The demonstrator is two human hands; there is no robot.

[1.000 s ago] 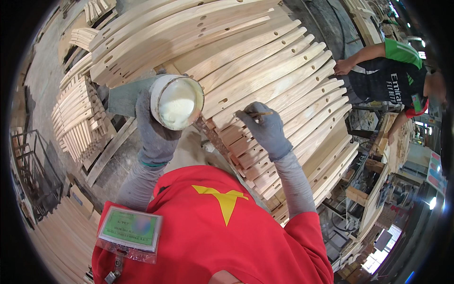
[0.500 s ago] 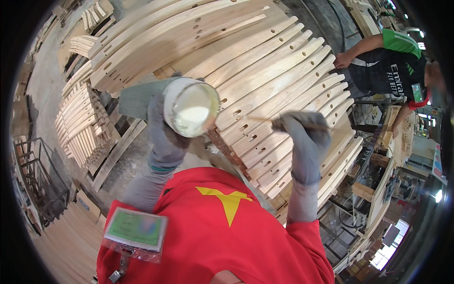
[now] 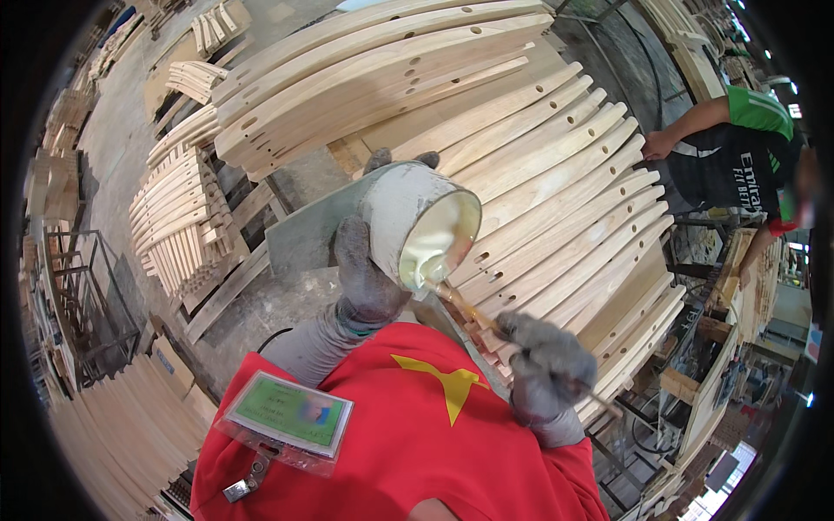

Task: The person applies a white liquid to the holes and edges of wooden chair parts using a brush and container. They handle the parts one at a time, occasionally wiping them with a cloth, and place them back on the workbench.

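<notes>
My gloved left hand (image 3: 369, 269) is wrapped round a whitish, smeared tub (image 3: 401, 208), its fingertips showing over the far side. The tub tips toward the right, and a creamy white liquid (image 3: 432, 252) lies inside. In my gloved right hand (image 3: 549, 360) is a thin wooden stick (image 3: 473, 314); its far end meets the lower rim of the tub, and its other end juts out behind the hand. Beyond both hands lies a row of curved wooden slats (image 3: 556, 208) with oval slots and round holes. A flat grey board (image 3: 304, 230) shows behind the tub; its support is hidden.
Larger curved wooden pieces (image 3: 347, 95) are stacked at the far left of the slats. A pile of short slats (image 3: 178, 230) stands farther left. At the right, another person (image 3: 734, 161) reaches a hand to the slats' far ends. A metal frame rack (image 3: 87, 286) stands at left.
My right hand has come down and nearer, bringing the stick's tip from over the slotted slats to the tub's rim. The tub has tilted further to the right. My view has shifted slightly.
</notes>
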